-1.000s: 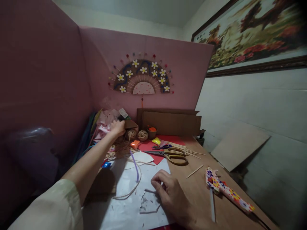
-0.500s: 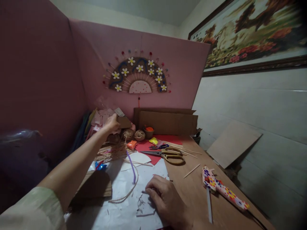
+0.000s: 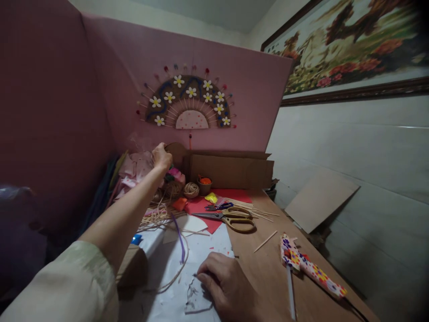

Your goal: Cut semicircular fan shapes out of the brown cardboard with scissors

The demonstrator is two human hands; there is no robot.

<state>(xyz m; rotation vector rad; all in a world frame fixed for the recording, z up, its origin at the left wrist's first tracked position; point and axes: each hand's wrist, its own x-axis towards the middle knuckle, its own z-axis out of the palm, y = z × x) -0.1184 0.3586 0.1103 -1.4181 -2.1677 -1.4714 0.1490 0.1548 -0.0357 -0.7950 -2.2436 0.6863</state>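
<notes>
My left hand (image 3: 162, 156) reaches to the back of the table, its fingers closed at the edge of a brown cardboard piece (image 3: 177, 154) with a rounded top. Balls of twine (image 3: 191, 190) and a pink bundle of cloth (image 3: 139, 166) are close by it. My right hand (image 3: 224, 281) rests at the front on a white sheet (image 3: 204, 241), fingers curled together. Whatever they hold is hidden. Beside its fingertips lies a small pale piece with dark jagged lines (image 3: 197, 297). A purple strip (image 3: 178, 237) and a loop of twine lie farther left.
Gold-handled scissors (image 3: 238, 219) lie mid-table near thin wooden sticks (image 3: 261, 210) and red paper (image 3: 236, 195). A flower-patterned glue gun (image 3: 310, 268) is at the right. Folded cardboard (image 3: 233, 172) stands at the back. A decorated fan (image 3: 191, 100) hangs on the pink panel.
My left hand has moved up and slightly right, and the cardboard at it has shifted upward, uncovering colourful items below. My right hand stays curled on the sheet. The view has shifted slightly.
</notes>
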